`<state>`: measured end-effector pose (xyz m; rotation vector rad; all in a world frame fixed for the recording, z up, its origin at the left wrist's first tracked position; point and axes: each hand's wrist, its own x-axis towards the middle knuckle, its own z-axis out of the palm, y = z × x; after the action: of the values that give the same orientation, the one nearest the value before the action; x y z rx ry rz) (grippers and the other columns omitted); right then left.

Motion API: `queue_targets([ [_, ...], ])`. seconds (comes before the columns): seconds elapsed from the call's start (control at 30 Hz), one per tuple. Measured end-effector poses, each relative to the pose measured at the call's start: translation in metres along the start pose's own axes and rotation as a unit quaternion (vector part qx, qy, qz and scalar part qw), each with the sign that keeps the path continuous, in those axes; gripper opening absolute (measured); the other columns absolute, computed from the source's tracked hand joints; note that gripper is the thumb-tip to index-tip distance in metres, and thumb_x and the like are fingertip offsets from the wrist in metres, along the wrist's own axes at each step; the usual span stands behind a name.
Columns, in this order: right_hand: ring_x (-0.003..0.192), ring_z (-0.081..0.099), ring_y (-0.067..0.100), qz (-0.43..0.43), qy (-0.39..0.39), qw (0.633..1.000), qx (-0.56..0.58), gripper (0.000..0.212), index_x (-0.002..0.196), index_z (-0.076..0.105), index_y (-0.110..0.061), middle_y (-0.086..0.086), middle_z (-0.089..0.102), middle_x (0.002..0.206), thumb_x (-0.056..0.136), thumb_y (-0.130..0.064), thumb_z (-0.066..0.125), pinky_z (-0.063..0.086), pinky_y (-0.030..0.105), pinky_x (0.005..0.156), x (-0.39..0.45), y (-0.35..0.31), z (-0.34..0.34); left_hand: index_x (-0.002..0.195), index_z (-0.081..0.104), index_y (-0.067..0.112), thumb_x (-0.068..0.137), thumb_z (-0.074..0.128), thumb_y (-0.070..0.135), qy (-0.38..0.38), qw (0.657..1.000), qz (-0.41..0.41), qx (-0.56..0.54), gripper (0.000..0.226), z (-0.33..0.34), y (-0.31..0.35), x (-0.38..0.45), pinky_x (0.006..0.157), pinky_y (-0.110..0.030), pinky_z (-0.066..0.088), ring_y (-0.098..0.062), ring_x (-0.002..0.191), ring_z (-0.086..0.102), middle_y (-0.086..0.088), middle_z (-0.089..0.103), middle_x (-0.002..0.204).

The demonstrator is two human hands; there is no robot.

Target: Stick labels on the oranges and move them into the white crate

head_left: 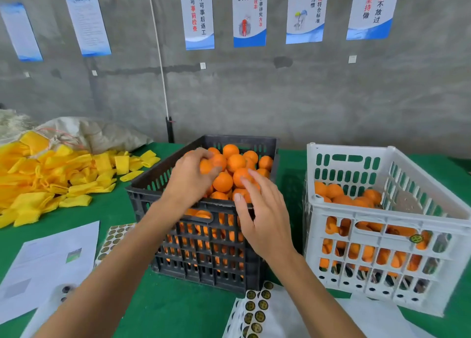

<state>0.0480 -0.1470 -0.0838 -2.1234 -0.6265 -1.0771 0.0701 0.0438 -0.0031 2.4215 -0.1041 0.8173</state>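
Observation:
A black crate (178,197) in the middle of the green table is heaped with oranges (235,162). My left hand (190,177) reaches into it and curls its fingers round one orange (205,166) at the pile's left. My right hand (262,210) hovers over the crate's near right rim with fingers spread and straight, fingertips touching an orange (239,175). The white crate (356,212) stands to the right with several oranges (341,197) inside, one with a dark round label (416,238). Label sheets lie at front (254,309) and left (114,235).
A pile of yellow foam sleeves (51,179) covers the table's left, with a grey sack (102,131) behind it. White paper sheets (48,263) lie at the front left. A concrete wall with posters rises right behind the table.

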Motion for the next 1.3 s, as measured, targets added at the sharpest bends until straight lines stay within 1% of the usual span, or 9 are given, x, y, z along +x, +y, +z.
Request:
queue_targets([
  [0.13,0.158,0.012,0.022,-0.03,-0.017,0.999,-0.027,0.096,0.162,0.013,-0.004,0.005,0.008,0.171,0.097,-0.058,0.058,0.022,0.05,0.125,-0.026,-0.004,-0.002,0.121,0.069,0.028,0.086,0.085,0.04,0.068,0.962,0.139,-0.227,0.041,0.026,0.039,-0.062,0.097,-0.012,0.046,-0.004,0.119,0.063,0.018,0.067,0.124],
  [0.3,0.155,0.024,0.025,-0.036,-0.005,0.997,0.062,0.087,0.161,0.016,-0.005,0.007,0.019,0.169,0.098,-0.042,0.065,0.036,0.054,0.118,-0.072,-0.009,-0.016,0.13,0.066,0.019,0.088,0.082,0.038,0.138,0.931,0.152,-0.301,0.049,0.055,0.04,-0.118,0.103,-0.028,0.05,-0.022,0.128,0.062,0.005,0.065,0.135],
  [0.4,0.153,0.026,0.012,0.008,-0.061,0.993,0.1,0.085,0.162,0.018,-0.017,-0.006,0.024,0.167,0.098,-0.045,0.065,0.032,0.031,0.121,-0.101,-0.002,-0.025,0.137,0.06,0.02,0.089,0.082,0.04,0.074,0.929,0.17,-0.321,0.056,0.074,0.027,-0.155,0.103,-0.025,0.049,-0.024,0.128,0.061,0.002,0.062,0.139],
  [0.47,0.144,0.035,0.001,0.02,-0.113,0.991,0.064,0.076,0.159,0.029,-0.022,-0.012,0.039,0.159,0.099,-0.06,0.055,0.028,0.014,0.116,-0.128,0.009,-0.032,0.138,0.058,0.027,0.086,0.084,0.046,-0.002,0.941,0.133,-0.31,0.061,0.087,0.009,-0.181,0.098,-0.021,0.051,-0.019,0.124,0.063,0.007,0.061,0.137],
  [0.6,0.11,0.063,0.006,0.064,-0.29,0.955,0.003,0.069,0.144,0.056,-0.027,-0.013,0.068,0.121,0.093,-0.073,0.05,0.048,0.016,0.091,-0.175,0.037,-0.041,0.131,0.062,0.041,0.079,0.081,0.064,-0.13,0.93,-0.062,-0.337,0.06,0.108,-0.024,-0.231,0.085,-0.023,0.059,-0.009,0.114,0.066,0.019,0.065,0.128],
  [0.77,0.135,0.031,-0.016,0.172,-0.424,0.886,0.073,0.086,0.146,0.051,-0.041,-0.038,0.04,0.145,0.075,-0.09,0.054,0.029,0.016,0.115,-0.193,0.052,-0.039,0.111,0.067,0.036,0.087,0.059,0.059,-0.086,0.908,-0.167,-0.375,0.034,0.12,-0.039,-0.243,0.069,-0.029,0.061,-0.012,0.101,0.066,0.014,0.068,0.111],
  [0.97,0.142,-0.001,-0.019,0.165,-0.441,0.882,-0.001,0.101,0.158,0.033,-0.034,-0.031,0.011,0.164,0.077,-0.094,0.038,0.0,0.011,0.116,-0.2,0.049,-0.037,0.114,0.066,0.028,0.09,0.062,0.051,-0.131,0.902,-0.151,-0.382,0.034,0.119,-0.037,-0.249,0.079,-0.031,0.061,-0.016,0.103,0.067,0.006,0.069,0.11],
  [1.1,0.143,0.022,-0.013,0.198,-0.41,0.89,0.019,0.077,0.151,0.049,-0.029,-0.027,0.032,0.159,0.089,-0.075,0.046,0.014,0.01,0.118,-0.203,0.049,-0.035,0.114,0.064,0.029,0.09,0.061,0.05,-0.16,0.9,-0.14,-0.379,0.031,0.122,-0.031,-0.252,0.082,-0.031,0.06,-0.018,0.104,0.066,0.007,0.068,0.112],
  [1.3,0.09,0.043,-0.025,0.22,-0.385,0.895,0.055,0.048,0.136,0.065,-0.028,-0.028,0.051,0.143,0.094,-0.051,0.062,0.044,0.018,0.102,-0.202,0.047,-0.034,0.115,0.062,0.029,0.093,0.062,0.056,-0.175,0.9,-0.1,-0.386,0.035,0.12,-0.028,-0.258,0.079,-0.02,0.055,-0.019,0.104,0.066,0.007,0.067,0.113],
])
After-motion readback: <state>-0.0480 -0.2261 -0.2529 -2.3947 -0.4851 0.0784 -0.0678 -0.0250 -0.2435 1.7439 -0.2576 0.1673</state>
